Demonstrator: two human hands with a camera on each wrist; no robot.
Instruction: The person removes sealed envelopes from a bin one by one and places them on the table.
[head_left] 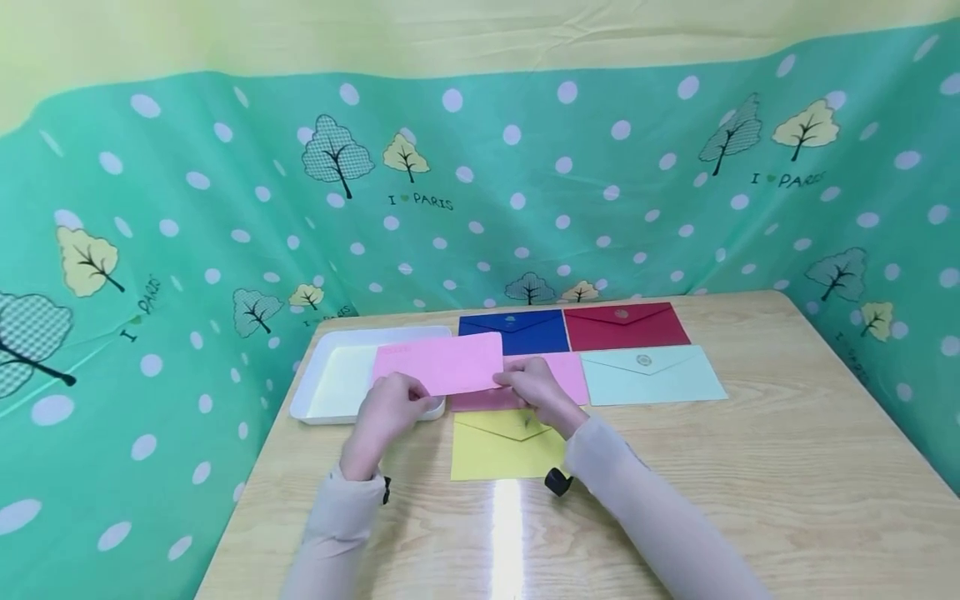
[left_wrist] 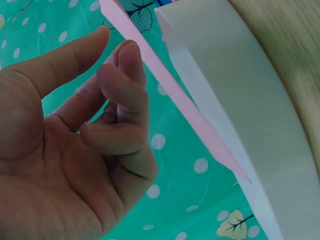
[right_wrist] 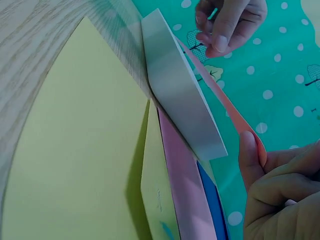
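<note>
My right hand (head_left: 536,385) pinches the right end of a pink envelope (head_left: 442,364) between thumb and fingers. The envelope is raised, partly over a white tray (head_left: 337,379); in the right wrist view it appears edge-on. My left hand (head_left: 390,410) is close to the envelope's lower left part. In the left wrist view, the left hand (left_wrist: 100,130) has its thumb apart from loosely bent fingers, with nothing between them. Under the right hand and held envelope, a second pink envelope (head_left: 567,375) lies on the table, partly covered.
Blue (head_left: 551,332) and red (head_left: 626,327) envelopes lie at the back of the wooden table (head_left: 787,433). A pale mint envelope (head_left: 652,383) is at right, and a yellow envelope (head_left: 495,450) lies in front. Behind hangs a green dotted curtain (head_left: 420,275).
</note>
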